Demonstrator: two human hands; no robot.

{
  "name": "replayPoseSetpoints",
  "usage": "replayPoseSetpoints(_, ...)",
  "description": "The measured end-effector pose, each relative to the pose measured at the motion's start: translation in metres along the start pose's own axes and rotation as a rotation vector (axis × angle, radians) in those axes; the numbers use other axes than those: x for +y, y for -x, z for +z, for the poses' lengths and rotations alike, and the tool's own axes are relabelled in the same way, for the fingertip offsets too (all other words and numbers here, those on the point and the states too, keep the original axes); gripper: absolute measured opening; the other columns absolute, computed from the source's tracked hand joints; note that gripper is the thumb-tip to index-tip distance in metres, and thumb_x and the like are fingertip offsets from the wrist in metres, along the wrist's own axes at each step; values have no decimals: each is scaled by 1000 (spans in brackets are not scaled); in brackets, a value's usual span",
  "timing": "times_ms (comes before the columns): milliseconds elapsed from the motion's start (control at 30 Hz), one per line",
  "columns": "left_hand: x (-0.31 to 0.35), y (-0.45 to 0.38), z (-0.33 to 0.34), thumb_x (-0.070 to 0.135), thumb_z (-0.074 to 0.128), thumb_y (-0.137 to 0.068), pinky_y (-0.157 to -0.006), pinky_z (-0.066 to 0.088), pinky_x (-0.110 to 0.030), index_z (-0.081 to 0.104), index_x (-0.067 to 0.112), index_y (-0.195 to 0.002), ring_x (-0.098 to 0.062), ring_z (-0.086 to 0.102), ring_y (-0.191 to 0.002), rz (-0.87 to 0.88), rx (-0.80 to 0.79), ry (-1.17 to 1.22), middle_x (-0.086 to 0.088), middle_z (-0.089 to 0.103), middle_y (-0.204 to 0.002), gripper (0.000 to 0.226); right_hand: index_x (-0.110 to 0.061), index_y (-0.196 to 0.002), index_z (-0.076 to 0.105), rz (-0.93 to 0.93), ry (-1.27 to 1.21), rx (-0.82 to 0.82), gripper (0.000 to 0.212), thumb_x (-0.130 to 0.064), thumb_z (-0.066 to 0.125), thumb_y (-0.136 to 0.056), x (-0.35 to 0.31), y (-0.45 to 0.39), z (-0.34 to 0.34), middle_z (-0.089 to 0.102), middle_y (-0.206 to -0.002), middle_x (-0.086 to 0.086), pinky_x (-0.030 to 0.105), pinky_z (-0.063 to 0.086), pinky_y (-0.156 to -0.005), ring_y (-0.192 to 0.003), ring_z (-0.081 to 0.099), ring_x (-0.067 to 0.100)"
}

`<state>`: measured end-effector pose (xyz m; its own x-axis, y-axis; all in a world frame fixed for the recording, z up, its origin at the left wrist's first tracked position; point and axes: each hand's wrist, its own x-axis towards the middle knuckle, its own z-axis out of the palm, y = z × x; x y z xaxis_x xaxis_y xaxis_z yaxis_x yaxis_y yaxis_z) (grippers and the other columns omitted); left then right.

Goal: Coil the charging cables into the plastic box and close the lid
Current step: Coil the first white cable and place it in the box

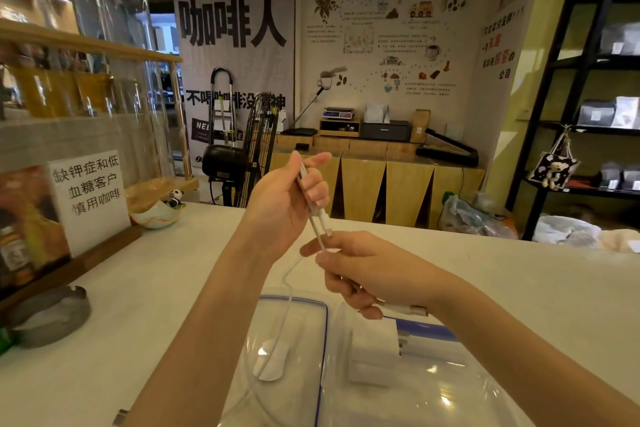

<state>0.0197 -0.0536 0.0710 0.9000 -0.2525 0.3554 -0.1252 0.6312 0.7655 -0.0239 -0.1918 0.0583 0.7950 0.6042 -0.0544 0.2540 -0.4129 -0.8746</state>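
My left hand (284, 204) is raised above the counter and grips folded strands of a thin white charging cable (317, 218), whose plug ends stick out below my fingers. My right hand (363, 270) pinches the same cable just beneath, and another white connector pokes out by that wrist. A loose strand (287, 291) hangs down toward the clear plastic lid with a blue seal (323, 340) lying on the counter. To its right stands the clear plastic box (467, 381), which holds a white charger block (375, 347).
A pale counter (156, 288) carries a metal ashtray (52, 319) at the left, a framed sign (90, 198) and a small bowl with a panda figure (159, 215). Behind stand a black fan (256, 146), a wooden cabinet and black shelves (588, 114) on the right.
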Motion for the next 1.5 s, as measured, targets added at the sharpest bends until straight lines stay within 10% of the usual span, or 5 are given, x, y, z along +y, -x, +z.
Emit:
replayPoseSetpoints(300,-18,5,-1,29,31,-96,-52,44,-19,60,11,-83,-9,46,-49,2,-123,-953,2,49,-54,37,-24,-101,63,-247,846,340,25,-34,43,-90,-18,25,-17,56,-65,-13,12,42,-53,-54,50,1)
replayPoseSetpoints(600,-2,16,14,50,25,-87,-35,19,-21,54,5,-62,-4,28,-26,-414,-572,-445,13,31,-31,59,-34,-107,43,-444,436,606,29,-46,37,-82,1,31,-19,53,-58,-9,16,40,-49,-55,52,6)
replayPoseSetpoints(933,-13,23,41,41,40,-89,-49,44,-21,58,11,-60,-11,48,-40,-72,-176,-709,7,41,-36,45,-14,-84,58,-353,593,726,46,-46,24,-84,4,34,-17,51,-59,-12,22,41,-62,-60,54,14)
replayPoseSetpoints(1200,-12,25,41,49,39,-77,-53,45,-12,60,22,-80,-2,56,-59,112,-230,-1078,8,61,-68,34,-22,-63,53,-288,92,862,37,-32,35,-94,5,36,-33,48,-39,-15,22,31,-51,-40,42,2)
replayPoseSetpoints(1500,-20,24,41,30,33,-94,-46,41,-28,51,15,-68,-8,44,-45,278,-32,-1305,4,46,-51,35,-20,-94,51,-187,251,871,21,-37,39,-92,2,42,-33,56,-68,-12,19,37,-56,-64,53,4)
